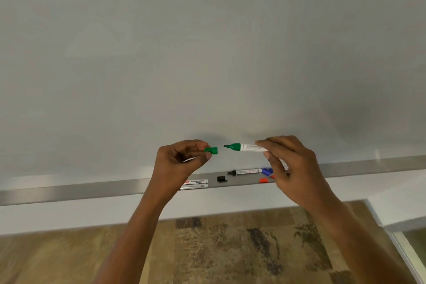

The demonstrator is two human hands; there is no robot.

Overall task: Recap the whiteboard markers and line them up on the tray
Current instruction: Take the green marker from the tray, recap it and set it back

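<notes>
Above the tray (161,185), the left hand (179,163) pinches the cap (211,150); the right hand (292,163) grips the green marker (244,147). Keep both coaxial, then push until seated.

A pale grey whiteboard (207,41) is filling most of the view, soft light falling evenly across it. Below, a white wall strip (69,217) is meeting a patterned brown-and-tan carpet (219,249); a glass panel (412,242) is showing at lower right.
</notes>
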